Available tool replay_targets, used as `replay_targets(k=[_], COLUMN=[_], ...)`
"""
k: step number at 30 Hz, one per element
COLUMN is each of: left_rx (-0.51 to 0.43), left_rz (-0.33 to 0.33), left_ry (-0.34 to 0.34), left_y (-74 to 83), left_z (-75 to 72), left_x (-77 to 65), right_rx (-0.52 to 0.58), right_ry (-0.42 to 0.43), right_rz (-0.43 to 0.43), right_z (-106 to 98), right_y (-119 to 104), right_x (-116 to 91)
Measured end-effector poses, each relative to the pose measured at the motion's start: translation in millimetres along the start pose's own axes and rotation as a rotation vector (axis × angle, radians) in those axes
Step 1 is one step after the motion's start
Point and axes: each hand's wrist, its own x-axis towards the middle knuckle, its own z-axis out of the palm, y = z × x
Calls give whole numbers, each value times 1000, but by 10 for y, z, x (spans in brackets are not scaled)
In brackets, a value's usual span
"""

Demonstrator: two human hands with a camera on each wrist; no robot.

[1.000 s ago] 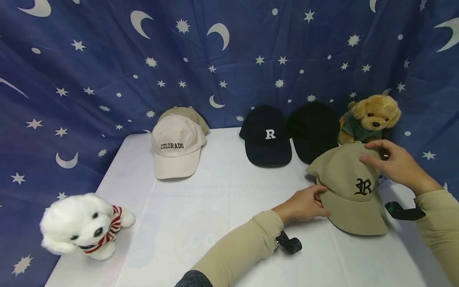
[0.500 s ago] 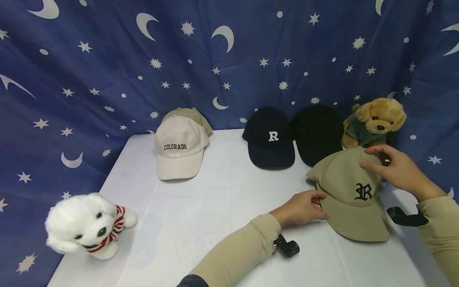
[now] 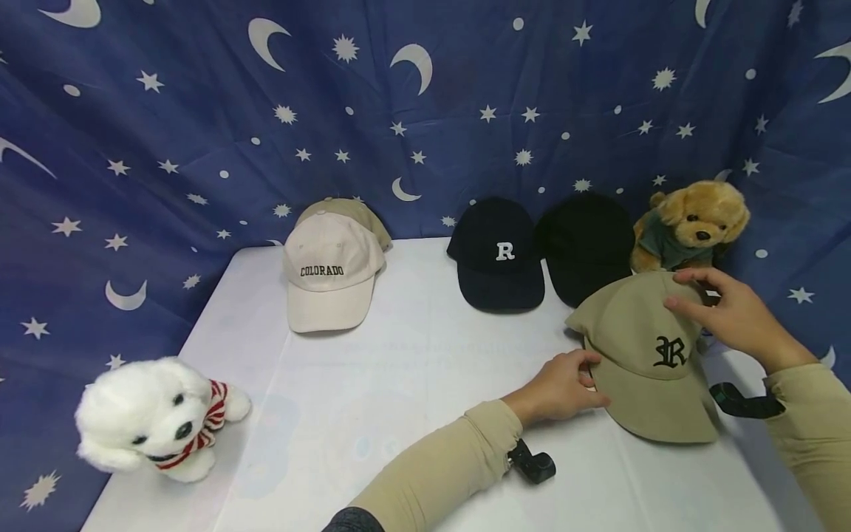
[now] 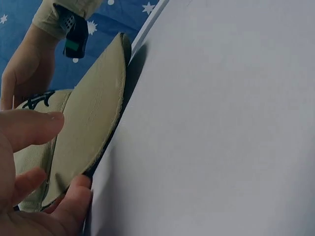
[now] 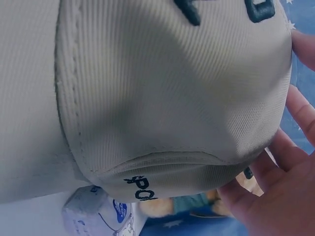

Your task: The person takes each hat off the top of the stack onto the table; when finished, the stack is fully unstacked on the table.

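Observation:
A khaki baseball cap (image 3: 634, 325) with a black gothic R stands at the table's right side, brim toward me. My left hand (image 3: 558, 388) holds the brim's left edge, and in the left wrist view its fingers reach under the brim (image 4: 93, 108) while the thumb lies over it. My right hand (image 3: 738, 314) grips the top of the crown, thumb in front. Its fingers (image 5: 280, 152) spread round the crown's edge in the right wrist view. The cap's back is hidden.
Behind the khaki cap are a black cap (image 3: 585, 247), a navy cap (image 3: 499, 255) and a brown plush dog (image 3: 698, 222). A cream COLORADO cap (image 3: 329, 273) overlaps another tan cap (image 3: 352, 210). A white plush dog (image 3: 153, 417) sits front left. A purple-white package (image 5: 98, 214) shows beside the cap.
The head view shifts slightly. Both hands keep their places on the khaki cap, and the other caps and plush dogs stay where they were.

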Motion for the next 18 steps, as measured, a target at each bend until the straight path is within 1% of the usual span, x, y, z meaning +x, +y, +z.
replay_targets(k=[4, 6, 8, 11, 13, 18], left_rx=[35, 38, 41, 7, 2, 20], left_rz=[24, 33, 50, 58, 67, 92], left_ry=[8, 1, -1, -1, 9, 62], left_y=[22, 21, 14, 5, 1, -41], left_z=[-32, -91, -180, -374, -527, -946], left_x=[-31, -53, -68, -108, -160, -361], right_rx=[17, 21, 22, 29, 36, 68], right_ry=[11, 9, 10, 32, 50, 101], right_rz=[-22, -29, -37, -61, -78, -149], right_z=[-16, -35, -63, -95, -107, -112], right_y=[-20, -44, -91, -203, -293, -516], right_x=[-5, -5, 4, 24, 34, 56])
